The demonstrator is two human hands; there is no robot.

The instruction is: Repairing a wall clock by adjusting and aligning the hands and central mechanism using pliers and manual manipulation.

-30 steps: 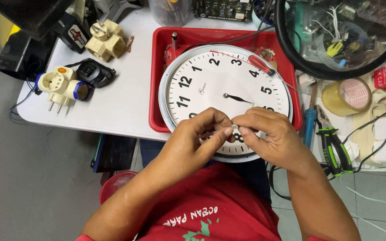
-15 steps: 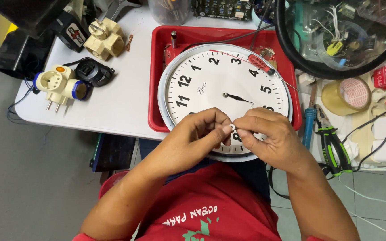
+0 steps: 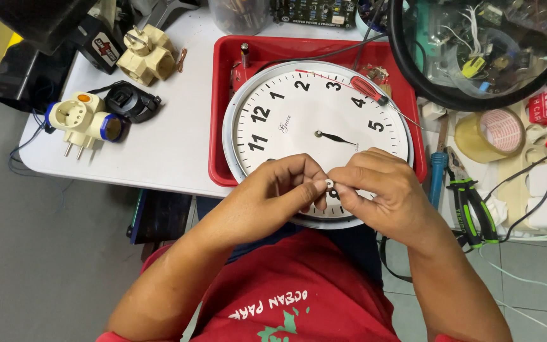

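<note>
A round white wall clock [image 3: 305, 120] with a silver rim lies face up in a red tray [image 3: 221, 126] on a white table. Over the clock's near edge, my left hand [image 3: 280, 193] and my right hand [image 3: 381, 190] meet fingertip to fingertip. Between them they pinch a small white round part [image 3: 329, 184]. A red-handled screwdriver [image 3: 368, 88] lies across the clock's upper right face.
Cream plug adapters [image 3: 83, 120] [image 3: 147, 54] and a black part [image 3: 131, 101] lie on the table [image 3: 159, 145] at left. A big round magnifier lens [image 3: 482, 47] hangs over the right, above a tape roll [image 3: 490, 134] and green-handled pliers [image 3: 473, 206].
My fingers have shifted slightly around the small white part, which now shows between the fingertips. The hands stay over the clock's near edge.
</note>
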